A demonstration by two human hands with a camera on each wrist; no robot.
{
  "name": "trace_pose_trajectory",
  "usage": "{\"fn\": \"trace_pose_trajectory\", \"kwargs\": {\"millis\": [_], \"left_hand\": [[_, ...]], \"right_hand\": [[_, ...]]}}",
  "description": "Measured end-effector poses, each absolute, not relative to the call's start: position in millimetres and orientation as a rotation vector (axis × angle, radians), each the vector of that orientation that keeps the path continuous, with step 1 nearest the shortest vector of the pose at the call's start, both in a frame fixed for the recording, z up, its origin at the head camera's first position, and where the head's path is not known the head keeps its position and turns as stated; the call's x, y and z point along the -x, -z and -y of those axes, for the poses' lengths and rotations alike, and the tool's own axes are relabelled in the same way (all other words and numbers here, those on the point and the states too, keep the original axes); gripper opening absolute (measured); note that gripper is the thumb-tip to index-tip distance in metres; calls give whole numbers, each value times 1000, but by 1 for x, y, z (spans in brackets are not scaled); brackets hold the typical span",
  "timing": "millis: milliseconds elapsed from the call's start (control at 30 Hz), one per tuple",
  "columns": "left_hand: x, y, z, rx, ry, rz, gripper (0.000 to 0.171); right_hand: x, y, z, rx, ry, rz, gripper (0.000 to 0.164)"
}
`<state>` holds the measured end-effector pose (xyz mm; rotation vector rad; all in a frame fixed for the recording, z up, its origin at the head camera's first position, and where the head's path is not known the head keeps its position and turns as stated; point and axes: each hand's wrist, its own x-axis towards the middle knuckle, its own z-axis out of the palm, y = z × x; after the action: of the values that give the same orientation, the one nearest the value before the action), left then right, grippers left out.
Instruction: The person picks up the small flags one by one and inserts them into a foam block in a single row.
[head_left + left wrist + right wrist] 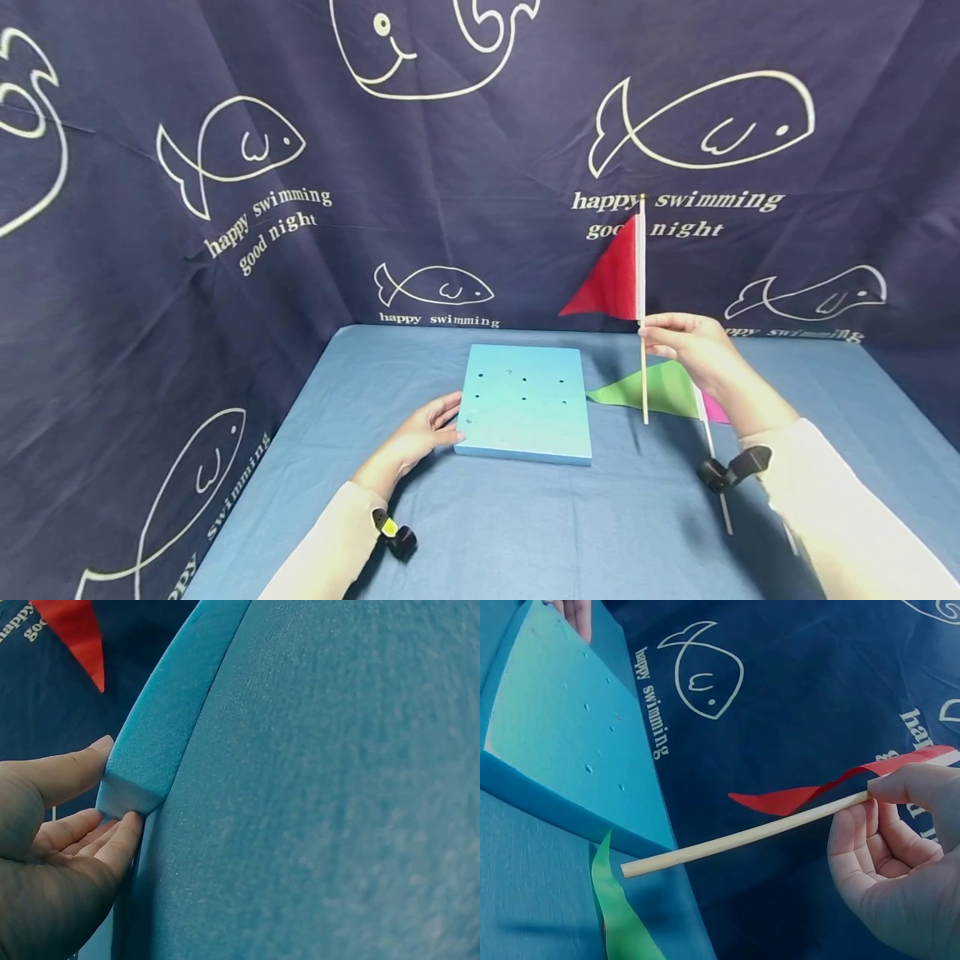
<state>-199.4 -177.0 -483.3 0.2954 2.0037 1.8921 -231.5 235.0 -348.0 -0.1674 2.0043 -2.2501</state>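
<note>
My right hand (686, 342) pinches the pale wooden stick of a red triangular pennant flag (618, 279), just below its cloth. The stick stands upright in the head view, its lower end (634, 868) bare and pointing down, to the right of a light-blue foam block (525, 429). Several small holes dot the block's top. At the block's near left corner my left hand (426, 433) holds on, the thumb (82, 769) along the upper edge and the fingers against the side.
A green pennant flag (660, 390) lies on the blue cloth-covered table (517, 533), right of the block. Part of a pink flag (714, 409) shows behind the right wrist, its stick mostly covered by the forearm. A dark fish-print curtain (480, 208) hangs behind.
</note>
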Motion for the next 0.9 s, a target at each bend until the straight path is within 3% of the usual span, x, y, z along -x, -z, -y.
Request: {"fn": "trace_pose_trajectory", "kwargs": {"millis": [900], "left_hand": [[201,487,178,-283,-1878,-2012,76]], "right_hand": [[251,359,-175,284,2185,-2027,18]]}}
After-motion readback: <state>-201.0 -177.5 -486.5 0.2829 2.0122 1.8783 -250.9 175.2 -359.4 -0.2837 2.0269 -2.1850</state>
